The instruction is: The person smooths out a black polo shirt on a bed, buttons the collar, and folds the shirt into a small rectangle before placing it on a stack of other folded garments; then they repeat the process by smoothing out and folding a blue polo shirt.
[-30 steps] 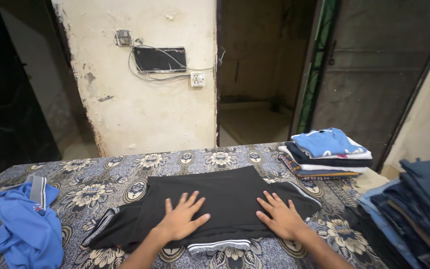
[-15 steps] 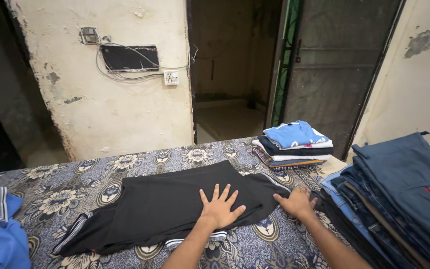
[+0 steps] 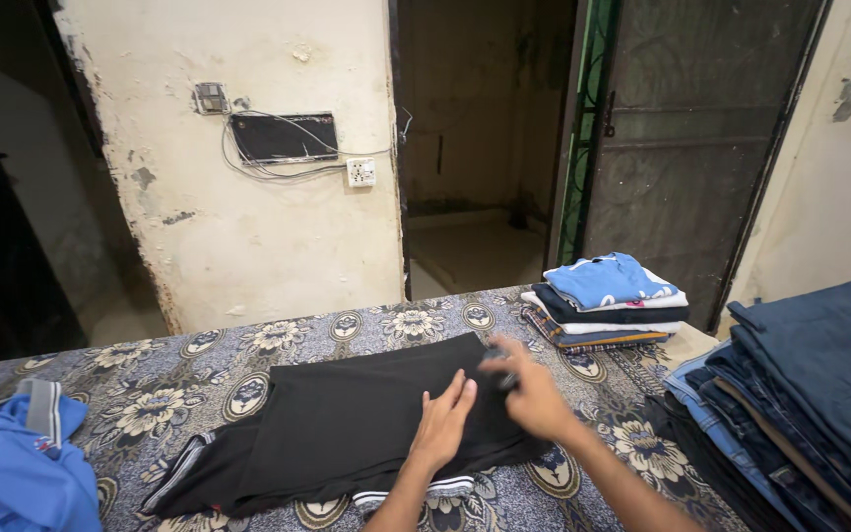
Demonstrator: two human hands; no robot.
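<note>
Black garment (image 3: 347, 424), half folded, lies flat on the flower-patterned cloth (image 3: 150, 394) directly under both hands, its striped hem showing at the edge nearest the person. The left hand (image 3: 442, 419) rests on it palm down with fingers straight and close together, pressing the fabric. The right hand (image 3: 529, 392), just beside and slightly beyond the left, appears curled around the garment's right edge, though motion blur makes it hard to tell whether it is truly pinching fabric or only touching it. If that edge is carried over while the left palm presses too lightly, the layers underneath could probably slide and the fold come out crooked. A loose grip could let the edge drop and bunch. Beyond the right hand sits a stack of folded shirts (image 3: 608, 300), and well to its right a pile of jeans (image 3: 810, 394); a wide sweep of the forearm could nudge either. Far out past the left hand lies a crumpled blue shirt (image 3: 12, 473).
</note>
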